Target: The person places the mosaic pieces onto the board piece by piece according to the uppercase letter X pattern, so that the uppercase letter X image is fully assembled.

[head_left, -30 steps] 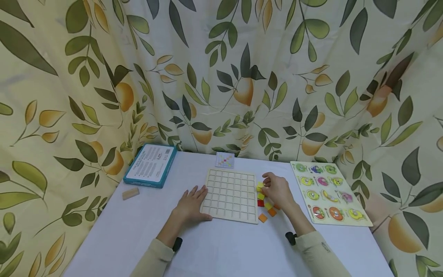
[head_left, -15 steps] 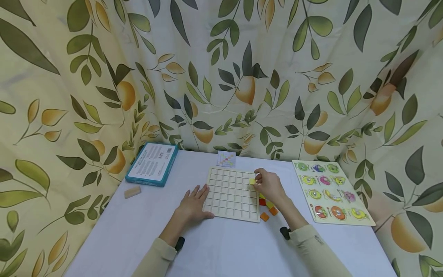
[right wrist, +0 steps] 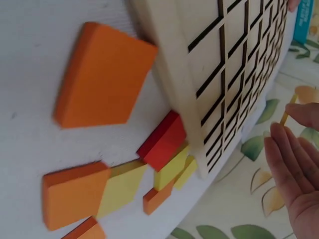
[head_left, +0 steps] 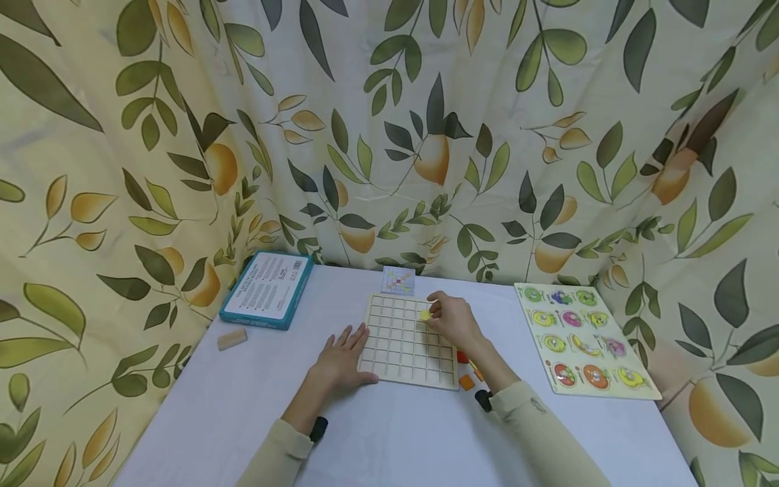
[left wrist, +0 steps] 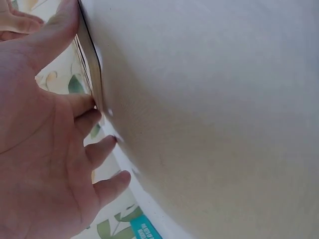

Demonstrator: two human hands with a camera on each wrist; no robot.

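A pale wooden grid board lies on the white table in the head view. My left hand rests along its left edge, fingers spread and fairly straight; in the left wrist view the fingertips reach the board's side. Over the upper right squares, my right hand pinches a yellow square tile between thumb and fingers. The right wrist view shows that tile edge-on as a thin yellow strip. Beside the board's right rim lie loose tiles: orange, red and yellow.
Behind the board lies a small colour pattern card. A teal box and a small wooden block sit to the left. On the right is a fruit picture board. A leaf-print curtain hangs behind the table.
My right hand has picked the yellow tile from the loose ones and carried it left over the board. My left hand stays at the board's edge.
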